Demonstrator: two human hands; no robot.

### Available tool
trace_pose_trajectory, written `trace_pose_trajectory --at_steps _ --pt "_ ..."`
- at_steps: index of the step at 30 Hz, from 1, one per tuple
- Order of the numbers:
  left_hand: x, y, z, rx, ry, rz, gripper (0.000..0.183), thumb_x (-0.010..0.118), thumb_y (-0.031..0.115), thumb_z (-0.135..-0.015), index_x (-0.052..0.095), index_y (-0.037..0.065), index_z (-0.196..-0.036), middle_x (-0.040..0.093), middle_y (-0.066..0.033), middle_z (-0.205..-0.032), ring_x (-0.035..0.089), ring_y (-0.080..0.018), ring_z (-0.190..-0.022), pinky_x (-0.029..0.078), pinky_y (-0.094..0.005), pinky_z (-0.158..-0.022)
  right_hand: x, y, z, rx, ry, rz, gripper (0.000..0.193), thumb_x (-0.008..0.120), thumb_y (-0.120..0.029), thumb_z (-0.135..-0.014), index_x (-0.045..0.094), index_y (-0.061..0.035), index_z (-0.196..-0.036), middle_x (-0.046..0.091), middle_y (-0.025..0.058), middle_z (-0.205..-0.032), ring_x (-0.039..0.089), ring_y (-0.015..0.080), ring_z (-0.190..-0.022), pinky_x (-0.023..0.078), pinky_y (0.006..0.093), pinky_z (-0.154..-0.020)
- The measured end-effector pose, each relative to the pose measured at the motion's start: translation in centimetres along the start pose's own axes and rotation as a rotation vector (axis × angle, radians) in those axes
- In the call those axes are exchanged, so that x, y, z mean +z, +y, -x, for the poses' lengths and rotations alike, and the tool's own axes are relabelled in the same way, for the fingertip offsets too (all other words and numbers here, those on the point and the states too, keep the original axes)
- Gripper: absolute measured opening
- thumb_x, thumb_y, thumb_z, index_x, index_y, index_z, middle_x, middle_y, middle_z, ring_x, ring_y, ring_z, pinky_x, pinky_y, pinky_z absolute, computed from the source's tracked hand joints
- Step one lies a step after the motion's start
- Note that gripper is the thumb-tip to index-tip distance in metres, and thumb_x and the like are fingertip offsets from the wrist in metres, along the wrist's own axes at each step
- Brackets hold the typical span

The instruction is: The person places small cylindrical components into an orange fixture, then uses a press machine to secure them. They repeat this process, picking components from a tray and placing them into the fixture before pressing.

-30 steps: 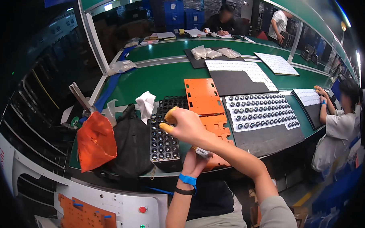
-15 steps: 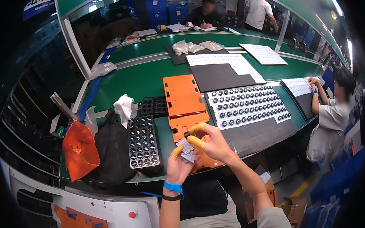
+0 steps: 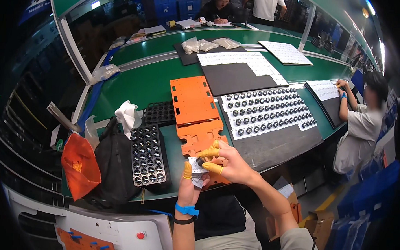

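My left hand (image 3: 190, 186) holds a small white board (image 3: 195, 169) upright near the table's front edge, thumb in a yellow finger cot. My right hand (image 3: 227, 163), also with yellow finger cots, pinches a small dark round part (image 3: 200, 161) against the top of that board. Just left of my hands lies a black tray (image 3: 147, 156) filled with several rows of the same round parts. Behind my hands sit orange plates (image 3: 196, 107), stacked and overlapping.
A white panel (image 3: 266, 112) studded with dark round parts lies on a black mat to the right. A black bag (image 3: 115, 166) and an orange bag (image 3: 78, 165) stand at the left. Another person (image 3: 363, 126) works at the right end; two more sit at the far back.
My right hand came back from the black tray toward my body and now meets the left hand over the small white board. The view has shifted slightly.
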State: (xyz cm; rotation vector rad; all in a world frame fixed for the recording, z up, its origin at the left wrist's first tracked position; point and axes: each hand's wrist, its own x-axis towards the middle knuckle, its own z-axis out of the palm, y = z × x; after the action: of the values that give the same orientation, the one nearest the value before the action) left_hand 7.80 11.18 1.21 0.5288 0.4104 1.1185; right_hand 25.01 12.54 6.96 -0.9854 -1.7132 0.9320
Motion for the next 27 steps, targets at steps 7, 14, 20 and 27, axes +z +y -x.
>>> trace_pose_trajectory --at_steps 7,14,20,27 --pt "1.3 0.5 0.1 0.099 0.046 -0.182 0.064 0.042 0.052 -0.106 0.05 0.0 -0.142 0.063 -0.0016 -0.105 0.05 -0.0064 -0.075 0.041 -0.0221 -0.06 0.1 -1.6 0.0 0.009 0.003 0.233 0.026 0.076 -0.016 -0.086 0.074 -0.003 -0.109 0.055 0.0087 -0.091 0.054 0.0227 -0.089 0.047 0.0346 -0.077" --pt "0.7 0.0 0.2 0.143 0.043 -0.329 0.061 0.042 0.046 -0.108 0.046 -0.002 -0.145 0.064 -0.0028 -0.105 0.051 -0.0057 -0.071 0.042 -0.0208 -0.059 0.9 -2.0 0.4 0.11 0.069 0.167 0.02 0.078 -0.01 -0.084 0.075 -0.0029 -0.102 0.057 0.0061 -0.083 0.052 0.0155 -0.075 0.044 0.0304 -0.063" --pt "2.5 0.3 0.4 0.081 0.134 -0.163 0.052 0.046 0.039 -0.108 0.048 0.0 -0.143 0.063 -0.0024 -0.102 0.05 -0.0051 -0.071 0.041 -0.0199 -0.057 1.1 -1.6 0.9 -0.03 0.074 0.223 0.021 0.08 -0.013 -0.083 0.075 -0.0031 -0.101 0.058 0.0063 -0.08 0.051 0.0161 -0.072 0.042 0.0309 -0.061" --pt "1.2 -0.1 -1.9 0.083 0.13 -0.021 0.046 0.048 0.034 -0.108 0.05 0.002 -0.14 0.061 -0.0012 -0.097 0.05 -0.0065 -0.072 0.041 -0.0216 -0.055 1.3 0.8 -0.4 0.12 0.093 0.267 0.019 0.076 -0.008 -0.087 0.072 0.0006 -0.104 0.063 0.0064 -0.078 0.057 0.015 -0.068 0.047 0.0307 -0.061"
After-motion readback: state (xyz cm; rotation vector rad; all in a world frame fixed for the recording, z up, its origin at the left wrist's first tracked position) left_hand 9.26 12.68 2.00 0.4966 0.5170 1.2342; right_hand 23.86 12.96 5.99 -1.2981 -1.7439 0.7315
